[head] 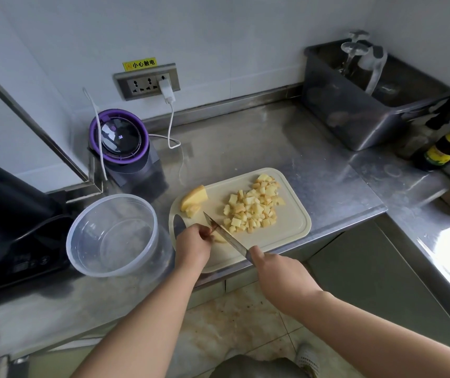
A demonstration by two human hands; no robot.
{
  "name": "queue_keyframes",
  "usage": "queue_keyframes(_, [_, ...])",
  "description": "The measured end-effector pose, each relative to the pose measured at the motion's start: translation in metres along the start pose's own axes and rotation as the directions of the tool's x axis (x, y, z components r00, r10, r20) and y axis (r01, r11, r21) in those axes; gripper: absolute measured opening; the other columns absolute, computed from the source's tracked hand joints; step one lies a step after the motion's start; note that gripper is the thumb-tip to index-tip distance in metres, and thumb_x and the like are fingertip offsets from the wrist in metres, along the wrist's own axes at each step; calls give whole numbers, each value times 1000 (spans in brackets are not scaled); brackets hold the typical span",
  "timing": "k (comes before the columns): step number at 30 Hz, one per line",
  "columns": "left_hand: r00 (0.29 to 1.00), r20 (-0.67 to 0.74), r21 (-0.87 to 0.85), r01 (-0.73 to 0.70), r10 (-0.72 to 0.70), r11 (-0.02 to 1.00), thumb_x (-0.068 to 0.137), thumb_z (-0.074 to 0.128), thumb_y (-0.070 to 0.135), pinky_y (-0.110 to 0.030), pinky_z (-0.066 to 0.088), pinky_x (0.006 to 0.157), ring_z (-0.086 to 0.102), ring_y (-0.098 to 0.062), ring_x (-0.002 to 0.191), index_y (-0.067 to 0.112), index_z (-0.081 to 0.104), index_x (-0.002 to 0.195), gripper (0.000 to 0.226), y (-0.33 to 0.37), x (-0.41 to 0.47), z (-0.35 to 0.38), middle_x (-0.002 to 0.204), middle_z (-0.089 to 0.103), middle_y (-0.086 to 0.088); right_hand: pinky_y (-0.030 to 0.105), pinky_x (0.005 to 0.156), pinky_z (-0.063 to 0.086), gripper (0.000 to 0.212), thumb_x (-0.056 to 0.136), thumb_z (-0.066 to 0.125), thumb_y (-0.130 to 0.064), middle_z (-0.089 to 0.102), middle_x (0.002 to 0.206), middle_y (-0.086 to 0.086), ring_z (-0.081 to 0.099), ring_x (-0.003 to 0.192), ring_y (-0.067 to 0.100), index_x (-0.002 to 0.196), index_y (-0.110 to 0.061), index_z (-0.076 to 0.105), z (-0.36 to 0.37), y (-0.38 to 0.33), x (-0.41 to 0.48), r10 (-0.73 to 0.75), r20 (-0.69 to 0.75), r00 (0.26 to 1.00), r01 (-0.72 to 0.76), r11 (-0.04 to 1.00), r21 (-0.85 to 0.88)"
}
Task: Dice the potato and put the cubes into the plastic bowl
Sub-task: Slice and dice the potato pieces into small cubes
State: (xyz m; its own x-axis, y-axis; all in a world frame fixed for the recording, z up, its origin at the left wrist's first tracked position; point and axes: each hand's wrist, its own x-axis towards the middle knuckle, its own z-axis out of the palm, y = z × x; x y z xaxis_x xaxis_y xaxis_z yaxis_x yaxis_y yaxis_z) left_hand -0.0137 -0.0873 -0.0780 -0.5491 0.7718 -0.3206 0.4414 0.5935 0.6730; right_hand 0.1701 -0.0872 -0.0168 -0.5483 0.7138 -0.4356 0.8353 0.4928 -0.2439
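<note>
1. One steel bench [259,148] carries everything and turns a corner at the right.
2. One clear plastic bowl [114,196] stands at the left, just beside the board's left edge. No cubes show in it.
3. One pale board [289,225] lies with its long axis left to right, its near edge at the bench's front.
4. There are two hands.
   - The left hand [193,246] sits over the board's near-left corner and is the nearer to the bowl. Its fingers [206,231] are curled down, pinning a piece of potato.
   - The right hand [275,271] hangs off the board's near edge, clamped round the knife's handle, which the grip hides.
5. One knife [226,236] slants from near right to far left, its edge down on the piece, just right of the left fingers. The blade lies between the bowl and the cubes.
6. One heap of cubes [253,208] covers the board's right half, too many to count. It is well apart from the bowl, so I judge the cubes must go left across the whole board to reach it.
7. Two wedges [194,197] lie touching at the far-left corner, the bigger behind the smaller. Both are uncut, so the dicing looks unfinished.
8. One piece [219,238] shows only as a sliver between fingers and blade. The cut in hand probably falls here.
</note>
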Motion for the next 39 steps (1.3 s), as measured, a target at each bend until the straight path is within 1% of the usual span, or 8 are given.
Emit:
queue_keyframes(6, [1000,-8,37,-7,8,999,93,60,14,-24,43,80,61,-25,105,9,69,107,18,-1,0,-1,109,69,-7,30,47,30,55,86,35,8,43,69,3,40,56,19,136,-15,31,2,-5,1,8,34,999,-8,1000,-2])
queue_keyframes(16, [1000,3,67,-14,14,998,92,57,11,-28,49,82,62,-24,103,10,69,106,18,-3,6,0,107,69,-5,28,45,30,58,87,40,9,37,69,0,38,54,16,140,-13,28,12,-10,9,17,74,997,-13,999,-48])
queue_keyframes(19, [999,23,65,-31,29,997,92,57,11,-28,48,84,61,-23,104,10,67,109,20,-3,7,-2,110,68,-5,30,47,33,52,87,39,7,41,69,1,41,56,17,133,-14,31,12,-5,8,40,62,997,-37,999,-38])
queue_keyframes(23, [990,129,146,-81,62,986,91,56,11,-25,44,90,59,-23,110,13,61,120,30,-6,8,-3,115,65,-3,32,46,27,39,87,36,4,40,66,1,36,52,19,119,-17,35,7,1,-1,31,-8,1000,-31,999,-11])
queue_keyframes(25, [985,159,221,-97,62,970,90,58,13,-20,43,84,61,-20,104,12,62,119,29,-6,9,0,108,66,-3,33,46,25,31,89,36,2,40,65,1,36,51,20,111,-19,32,3,3,-6,15,-32,999,-15,1000,-14])
queue_keyframes(27, [985,155,265,-110,70,958,88,61,16,-18,42,80,62,-17,100,14,61,118,30,-4,10,1,108,65,-2,33,46,25,27,90,37,0,40,65,0,36,51,21,105,-22,28,-2,6,-7,13,-53,999,-14,1000,-9])
queue_keyframes(33, [980,168,390,-163,104,906,87,64,30,-24,50,77,60,-16,96,19,59,107,23,-2,6,-3,109,60,1,30,44,22,23,94,35,-3,41,64,0,34,48,19,100,-23,23,-11,12,-7,47,-68,997,-46,999,26])
queue_keyframes(39, [965,213,407,-229,152,885,88,61,29,-34,53,85,59,-18,99,23,55,109,23,-2,-2,-3,110,54,3,32,45,26,21,95,35,-5,44,65,1,37,50,20,97,-23,26,-8,14,-5,61,-59,996,-58,997,43])
